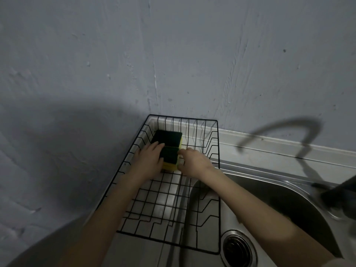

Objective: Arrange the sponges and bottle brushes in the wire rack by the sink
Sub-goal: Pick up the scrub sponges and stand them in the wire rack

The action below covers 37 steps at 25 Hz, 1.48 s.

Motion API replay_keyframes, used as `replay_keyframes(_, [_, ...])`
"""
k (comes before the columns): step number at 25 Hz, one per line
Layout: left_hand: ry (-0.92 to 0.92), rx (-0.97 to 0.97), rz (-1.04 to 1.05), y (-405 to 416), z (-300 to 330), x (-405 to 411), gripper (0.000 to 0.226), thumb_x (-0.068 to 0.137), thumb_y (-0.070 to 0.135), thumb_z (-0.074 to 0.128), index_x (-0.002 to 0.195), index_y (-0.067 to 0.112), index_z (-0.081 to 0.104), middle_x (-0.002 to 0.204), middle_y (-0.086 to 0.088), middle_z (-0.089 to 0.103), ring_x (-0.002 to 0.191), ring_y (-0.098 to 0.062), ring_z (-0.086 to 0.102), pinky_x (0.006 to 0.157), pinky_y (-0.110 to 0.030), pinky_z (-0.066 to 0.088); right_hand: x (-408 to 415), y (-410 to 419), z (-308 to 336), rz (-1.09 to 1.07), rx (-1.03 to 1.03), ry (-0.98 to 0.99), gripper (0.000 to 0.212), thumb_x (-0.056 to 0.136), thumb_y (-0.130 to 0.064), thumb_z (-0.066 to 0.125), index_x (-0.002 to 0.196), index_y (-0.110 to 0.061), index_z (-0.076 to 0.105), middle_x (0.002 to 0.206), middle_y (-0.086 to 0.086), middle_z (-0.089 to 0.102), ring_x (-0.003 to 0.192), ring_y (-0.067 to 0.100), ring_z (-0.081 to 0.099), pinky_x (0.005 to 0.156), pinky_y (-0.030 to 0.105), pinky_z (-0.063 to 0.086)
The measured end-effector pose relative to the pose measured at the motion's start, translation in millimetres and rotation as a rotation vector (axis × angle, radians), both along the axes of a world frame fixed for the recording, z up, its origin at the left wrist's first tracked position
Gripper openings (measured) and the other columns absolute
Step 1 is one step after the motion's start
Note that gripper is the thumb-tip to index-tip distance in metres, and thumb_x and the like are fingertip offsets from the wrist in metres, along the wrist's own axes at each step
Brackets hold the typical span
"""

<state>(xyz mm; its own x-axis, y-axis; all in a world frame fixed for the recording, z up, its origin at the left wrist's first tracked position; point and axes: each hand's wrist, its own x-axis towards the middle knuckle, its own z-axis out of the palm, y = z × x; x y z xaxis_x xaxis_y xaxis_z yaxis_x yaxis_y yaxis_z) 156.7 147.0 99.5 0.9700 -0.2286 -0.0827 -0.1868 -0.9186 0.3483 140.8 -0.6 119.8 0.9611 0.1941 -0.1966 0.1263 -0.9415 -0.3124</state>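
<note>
Sink drain (237, 247) at 5 o'clock, basin (269, 201) at 3, faucet (339, 191) at far right. Wire rack (218, 189) centre, w/ both hands inside: left hand (148, 160) and right hand (194, 160) press near sponge (170, 158) between them, fingers partly spread. Far sponge (167, 137) at 12, touching it, by wall corner (154, 83).

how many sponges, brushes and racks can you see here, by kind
sponges: 2, a far sponge and a near sponge, both in the wire rack
bottle brushes: 0 in view
wire racks: 1
total: 3

The left hand and right hand flank the near sponge.
</note>
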Motion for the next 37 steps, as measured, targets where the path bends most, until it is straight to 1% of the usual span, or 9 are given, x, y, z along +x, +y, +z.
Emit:
replay_keyframes(3, [0.002,0.039,-0.027,-2.2,19.8,-12.0,0.050,0.093,0.025,0.040,0.140,0.017,0.025,0.153,-0.009,0.024,0.140,-0.026,0.021,0.116,-0.051,0.019,-13.5,-10.6,16.8,-0.007,-0.032,-0.053,0.045,0.092,-0.025,0.046,0.135,-0.013,0.044,0.134,0.013,0.050,0.124,0.029,0.048,0.103,0.040,0.039])
replay_keyframes(6, [-0.035,0.005,-0.061,-11.0,44.2,-30.1,0.048,0.093,0.026,0.041,0.138,0.014,0.030,0.150,-0.011,0.032,0.135,-0.026,0.033,0.112,-0.049,0.029,-32.9,-27.6,33.1,-0.030,-0.039,-0.102,0.044,0.092,-0.025,0.045,0.135,-0.013,0.045,0.135,0.013,0.051,0.127,0.029,0.046,0.107,0.040,0.035])
replay_keyframes(11, [-0.084,0.031,-0.121,-42.1,78.2,-65.0,0.041,0.094,0.024,0.040,0.132,0.010,0.040,0.139,-0.010,0.047,0.120,-0.026,0.049,0.099,-0.041,0.044,-70.9,-61.8,56.5,-0.089,-0.051,-0.144,0.046,0.092,-0.026,0.043,0.136,-0.015,0.043,0.138,0.013,0.051,0.128,0.030,0.046,0.106,0.038,0.035])
replay_keyframes(16, [-0.117,-0.005,-0.162,-78.9,88.2,-100.7,0.040,0.093,0.023,0.041,0.132,0.010,0.041,0.144,-0.008,0.043,0.130,-0.025,0.041,0.107,-0.038,0.035,-114.2,-103.0,69.8,-0.182,-0.074,-0.151,0.052,0.092,-0.028,0.045,0.140,-0.012,0.035,0.141,0.016,0.047,0.130,0.033,0.044,0.107,0.040,0.034])
replay_keyframes(18, [-0.118,-0.034,-0.171,-96.0,88.2,-112.7,0.040,0.093,0.022,0.043,0.131,0.010,0.043,0.143,-0.009,0.044,0.131,-0.025,0.040,0.109,-0.040,0.034,-130.7,-119.9,70.9,-0.212,-0.077,-0.141,0.053,0.092,-0.028,0.046,0.141,-0.012,0.033,0.141,0.016,0.047,0.130,0.033,0.043,0.107,0.040,0.033])
replay_keyframes(22, [-0.097,-0.043,-0.225,-129.2,85.5,-130.3,0.041,0.092,0.022,0.043,0.131,0.010,0.042,0.139,-0.011,0.048,0.125,-0.026,0.045,0.106,-0.039,0.038,-156.7,-153.2,69.9,-0.261,-0.083,-0.130,0.055,0.093,-0.028,0.045,0.143,-0.013,0.030,0.143,0.016,0.045,0.131,0.033,0.041,0.108,0.041,0.033])
replay_keyframes(29, [-0.078,-0.077,-0.281,-179.4,63.7,-148.6,0.040,0.091,0.020,0.044,0.130,0.009,0.044,0.137,-0.012,0.049,0.126,-0.024,0.045,0.105,-0.033,0.035,-176.9,-197.8,49.2,-0.296,-0.093,-0.063,0.053,0.091,-0.028,0.047,0.141,-0.012,0.034,0.140,0.017,0.046,0.128,0.035,0.044,0.105,0.043,0.036])
replay_keyframes(34, [0.015,-0.049,-0.304,-203.5,38.6,-139.6,0.036,0.090,0.017,0.044,0.124,0.005,0.048,0.132,-0.017,0.052,0.121,-0.032,0.049,0.101,-0.043,0.041,-172.4,-223.6,21.9,-0.321,-0.089,0.037,0.055,0.091,-0.029,0.049,0.140,-0.012,0.034,0.140,0.018,0.046,0.130,0.034,0.042,0.105,0.042,0.036])
replay_keyframes(37, [0.081,-0.023,-0.311,-216.0,15.5,-132.7,0.040,0.090,0.020,0.045,0.129,0.009,0.043,0.137,-0.014,0.049,0.124,-0.030,0.046,0.104,-0.042,0.039,-164.1,-236.2,0.9,-0.328,-0.074,0.100,0.056,0.090,-0.030,0.051,0.140,-0.013,0.033,0.141,0.019,0.044,0.131,0.033,0.042,0.106,0.040,0.037])
